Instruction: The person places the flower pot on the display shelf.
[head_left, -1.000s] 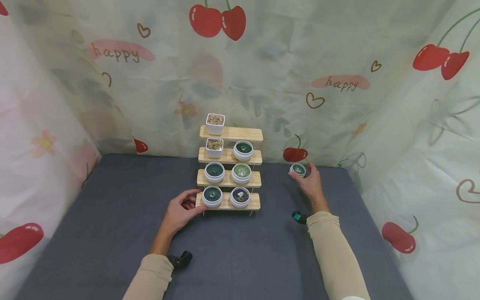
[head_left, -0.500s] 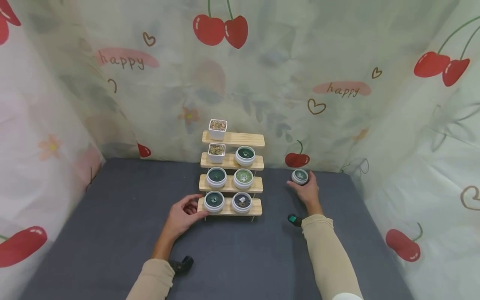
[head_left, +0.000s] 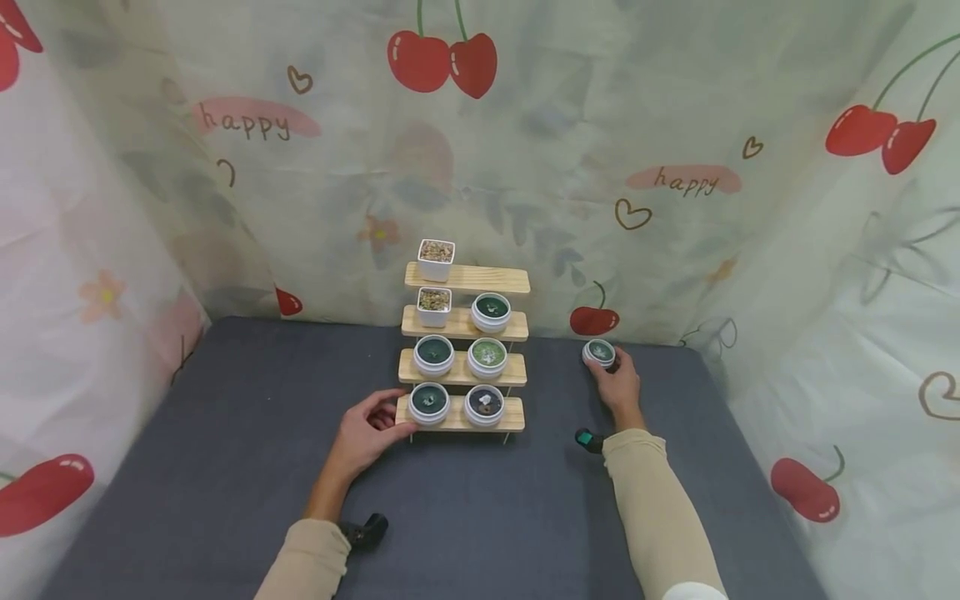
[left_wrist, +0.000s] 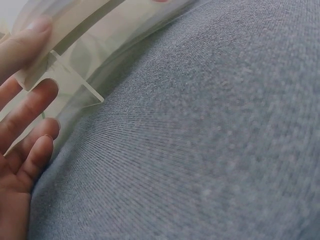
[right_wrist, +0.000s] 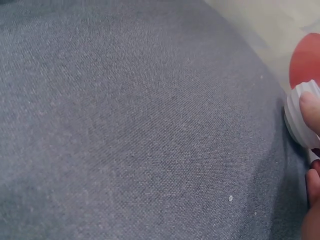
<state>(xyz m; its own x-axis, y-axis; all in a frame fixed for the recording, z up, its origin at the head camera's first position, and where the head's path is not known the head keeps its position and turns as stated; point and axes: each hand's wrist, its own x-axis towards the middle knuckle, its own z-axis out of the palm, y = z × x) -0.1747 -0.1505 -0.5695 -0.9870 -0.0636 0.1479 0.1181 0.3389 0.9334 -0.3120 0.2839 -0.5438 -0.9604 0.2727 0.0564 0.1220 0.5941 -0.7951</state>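
My left hand point(head_left: 360, 435) pinches the left end of the lowest board of a four-step wooden display stand point(head_left: 456, 417). In the left wrist view its thumb point(left_wrist: 31, 42) lies on the board, with the other fingers below and beside it. At the back right of the table, my right hand point(head_left: 619, 390) holds a small round white pot point(head_left: 598, 353) with a dark green top and a pale mark. The right wrist view shows the thumb point(right_wrist: 311, 111) against the pot's ribbed side; much of that hand is out of frame.
Round white pots stand on the stand's lower three boards, one with a light green top point(head_left: 488, 355). Two square white cups, an upper one point(head_left: 436, 260) and a lower one point(head_left: 433, 307), stand at left. A cherry-print curtain point(head_left: 525, 167) hangs behind the dark grey table point(head_left: 480, 508).
My right thumb has moved from the pot's left side round to its front, while the pot stays about where it was. The head view has shifted slightly. My left hand keeps its place at the stand.
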